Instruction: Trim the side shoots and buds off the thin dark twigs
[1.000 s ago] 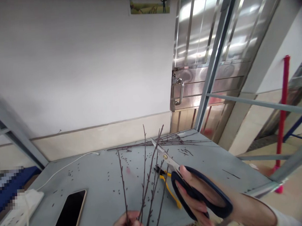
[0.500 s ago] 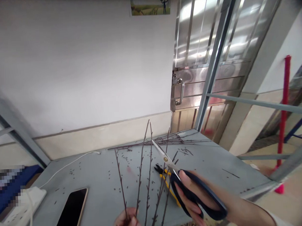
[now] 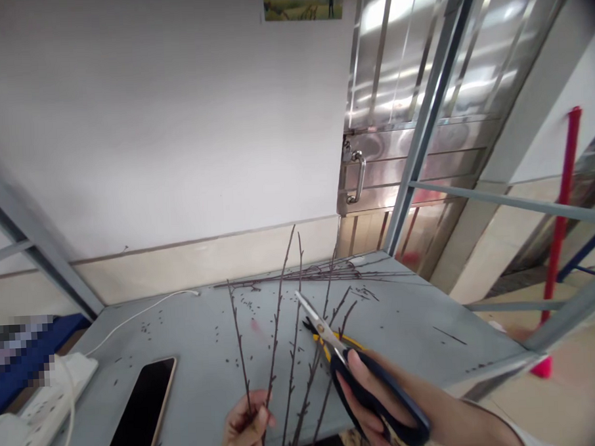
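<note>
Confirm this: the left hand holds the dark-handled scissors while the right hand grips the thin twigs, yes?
No, the hands are swapped. The head view shows the right hand holding the dark-handled scissors while the left hand grips the thin twigs.

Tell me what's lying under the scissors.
Under the scissors, gripped in the right hand, lie yellow-handled pliers on the grey metal table. Their black tip and a curve of yellow handle show; the rest is covered by the scissors and the hand.

White wall [image 3: 140,124], cream skirting [image 3: 205,263], stainless steel door [image 3: 400,93], red pole [image 3: 560,205]
</note>
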Tool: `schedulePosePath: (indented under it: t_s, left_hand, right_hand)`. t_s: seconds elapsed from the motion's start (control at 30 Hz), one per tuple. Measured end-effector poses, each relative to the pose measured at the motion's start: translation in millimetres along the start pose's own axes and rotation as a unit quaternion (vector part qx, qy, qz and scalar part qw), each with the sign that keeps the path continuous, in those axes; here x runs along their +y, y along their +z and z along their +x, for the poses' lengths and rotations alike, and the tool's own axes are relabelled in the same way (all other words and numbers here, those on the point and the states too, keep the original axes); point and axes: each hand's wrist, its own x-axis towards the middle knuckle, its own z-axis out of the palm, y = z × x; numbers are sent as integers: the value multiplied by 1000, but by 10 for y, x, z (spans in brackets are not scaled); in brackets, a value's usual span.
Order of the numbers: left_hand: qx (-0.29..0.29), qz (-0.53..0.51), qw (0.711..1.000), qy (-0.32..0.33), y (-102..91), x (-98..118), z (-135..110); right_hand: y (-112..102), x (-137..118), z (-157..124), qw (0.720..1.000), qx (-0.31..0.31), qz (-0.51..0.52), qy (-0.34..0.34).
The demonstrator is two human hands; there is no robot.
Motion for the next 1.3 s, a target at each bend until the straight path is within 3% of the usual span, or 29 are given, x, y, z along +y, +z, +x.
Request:
schedulePosePath:
  t_s: [0.13, 0.27, 0.43, 0.53, 0.67, 0.83, 0.93, 1.1, 1.2, 1.3]
  left_hand:
    - [42, 9, 998, 43, 35, 69, -47]
    - [73, 38, 992, 100, 119, 90, -112]
    - [95, 67, 984, 132, 222, 67, -182]
    - [107, 87, 980, 146, 259, 47, -209]
    - [127, 109, 972, 165, 313, 6, -253]
    - [144, 135, 955, 219, 380, -27, -328]
    - [144, 166, 948, 232, 391, -23, -348]
    - [164, 150, 935, 277, 414, -35, -340]
    - [153, 139, 930, 302, 436, -74, -340]
    - [147, 141, 925, 320, 448, -120, -349]
  right_hand:
    - [-77, 96, 5, 979, 129, -114, -110]
    - [-187, 7, -113, 898, 219, -343, -167]
    - [-230, -143, -122, 804, 203, -533, -166]
    - [-261, -238, -47, 729, 213, -635, -143]
    - [-309, -381, 35, 633, 237, -720, -155]
    - [-282, -565, 85, 546, 234, -795, -121]
    - [-242, -643, 102, 528, 204, -821, -71]
    - [-200, -721, 109, 539, 169, -825, -27]
    - [-160, -771, 89, 534, 158, -831, 0]
    - [-90, -829, 61, 546, 132, -826, 41]
